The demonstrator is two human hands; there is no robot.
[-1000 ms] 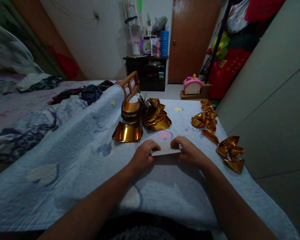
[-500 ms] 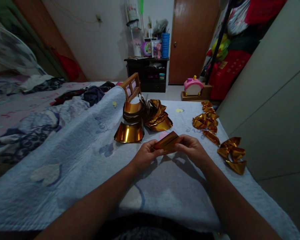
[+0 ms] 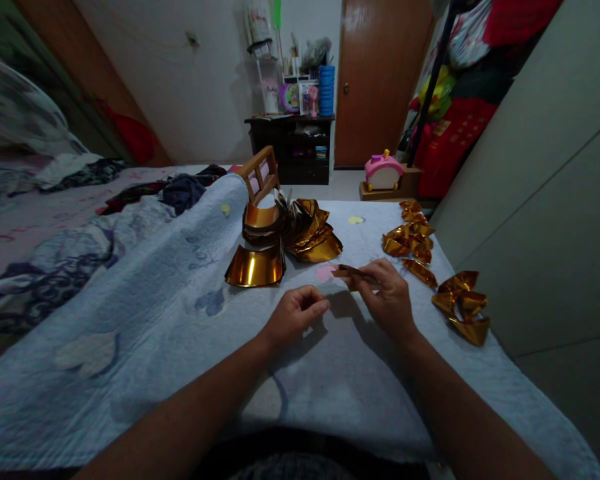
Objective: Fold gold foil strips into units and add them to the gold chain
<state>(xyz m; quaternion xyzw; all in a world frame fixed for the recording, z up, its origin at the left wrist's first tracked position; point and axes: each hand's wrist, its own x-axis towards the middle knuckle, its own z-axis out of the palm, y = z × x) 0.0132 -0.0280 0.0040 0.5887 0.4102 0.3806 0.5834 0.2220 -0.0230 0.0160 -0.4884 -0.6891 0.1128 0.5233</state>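
Observation:
Between the thumb and fingers of my right hand (image 3: 391,299) is a folded gold foil paper (image 3: 349,274), seen nearly edge-on above the bed cover. My left hand (image 3: 296,312) is apart from it, just to the left, its fingers curled and its thumb against them with nothing showing in the grip. Beyond the hands lies a stack of gold foil sheets (image 3: 256,265), with more fanned gold sheets (image 3: 316,243) beside it. To the right of my right hand rest folded gold foil pieces (image 3: 463,303), and further off a cluster of similar pieces (image 3: 409,239).
A pale blue quilted cover (image 3: 180,373) lies under everything and rises in a ridge on the left. A small wooden frame (image 3: 260,175) stands behind the foil stack. The pale cabinet (image 3: 545,220) borders the right side. A pink toy (image 3: 383,171) sits past the far edge.
My left hand has let go of the folded foil paper. My right hand keeps it, having turned it from flat-facing to nearly edge-on and moved it slightly right.

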